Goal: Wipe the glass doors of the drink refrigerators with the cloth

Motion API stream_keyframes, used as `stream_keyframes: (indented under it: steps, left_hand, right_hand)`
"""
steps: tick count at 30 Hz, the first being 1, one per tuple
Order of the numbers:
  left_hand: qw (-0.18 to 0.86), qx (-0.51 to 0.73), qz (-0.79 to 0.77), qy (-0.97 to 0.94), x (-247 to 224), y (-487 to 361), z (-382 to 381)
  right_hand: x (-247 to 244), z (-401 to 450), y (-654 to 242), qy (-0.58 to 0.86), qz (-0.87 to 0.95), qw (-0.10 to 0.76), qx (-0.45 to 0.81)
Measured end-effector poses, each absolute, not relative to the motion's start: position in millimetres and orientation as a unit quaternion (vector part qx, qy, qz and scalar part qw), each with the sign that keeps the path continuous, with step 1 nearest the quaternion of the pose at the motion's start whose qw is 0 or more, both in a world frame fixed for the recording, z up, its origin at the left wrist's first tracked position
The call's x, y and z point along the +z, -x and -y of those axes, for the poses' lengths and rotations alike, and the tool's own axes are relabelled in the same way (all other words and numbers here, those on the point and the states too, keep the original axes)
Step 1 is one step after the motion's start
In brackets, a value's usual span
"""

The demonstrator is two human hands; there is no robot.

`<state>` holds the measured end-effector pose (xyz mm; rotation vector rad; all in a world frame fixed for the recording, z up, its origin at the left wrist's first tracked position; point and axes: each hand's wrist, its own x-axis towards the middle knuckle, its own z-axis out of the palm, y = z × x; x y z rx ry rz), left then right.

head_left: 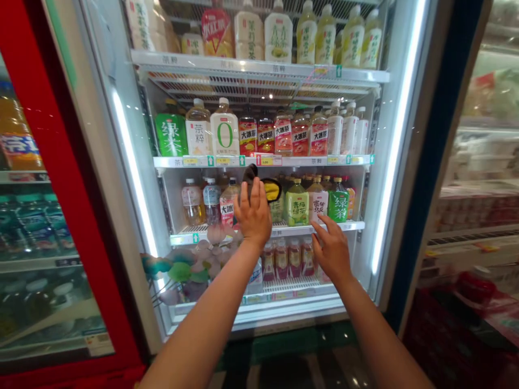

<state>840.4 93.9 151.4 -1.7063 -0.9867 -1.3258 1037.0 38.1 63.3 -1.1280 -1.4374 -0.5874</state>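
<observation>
The left hand (253, 210) is reaching up toward the fridge (271, 234), its fingers extending. Behind its fingertips a black-and-yellow thing (272, 190) is showing; whether the hand is gripping it, I cannot tell. To the right and slightly lower, the right hand (331, 246) is hovering open, its fingers spreading apart.

Just above the right hand, a pale green bottle (297, 202), a white-labelled bottle (317, 199) and a green bottle (338, 201) are standing upright. Left of the left hand, a clear bottle (192, 202) is holding amber drink. Above both hands, a shelf is carrying a "0" bottle (224, 129) and red-labelled bottles (300, 132); higher still, slim bottles (306, 32) are holding yellowish drink. Below and between the hands, small bottles (281, 259) are showing pinkish-purple fronts; their contents are too blurred to tell.
</observation>
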Motion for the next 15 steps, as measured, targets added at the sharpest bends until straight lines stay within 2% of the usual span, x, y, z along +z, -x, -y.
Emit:
stream_keyframes:
  steps: [3, 6, 8, 10, 13, 15]
  left_hand:
    - [0.417, -0.452, 0.319, 0.721, 120, -858, -93]
    - [0.455, -0.389, 0.252, 0.76, 98, -825, -90]
    - [0.448, -0.395, 0.296, 0.745, 108, -798, -88]
    - [0.428, -0.456, 0.368, 0.688, 131, -791, -88]
    - [0.415, -0.527, 0.427, 0.607, 158, -827, -92]
    - [0.433, -0.506, 0.402, 0.628, 152, -859, -94]
  right_hand:
    - [68, -39, -1059, 0.463, 0.651, 0.543, -0.26]
    - [65, -39, -1081, 0.443, 0.69, 0.502, -0.275]
    - [66, -41, -1094, 0.432, 0.703, 0.484, -0.291]
    - [70, -46, -1104, 0.426, 0.706, 0.479, -0.302]
    - [81, -57, -1110, 0.424, 0.694, 0.496, -0.303]
    - [84, -62, -1110, 0.418, 0.69, 0.509, -0.299]
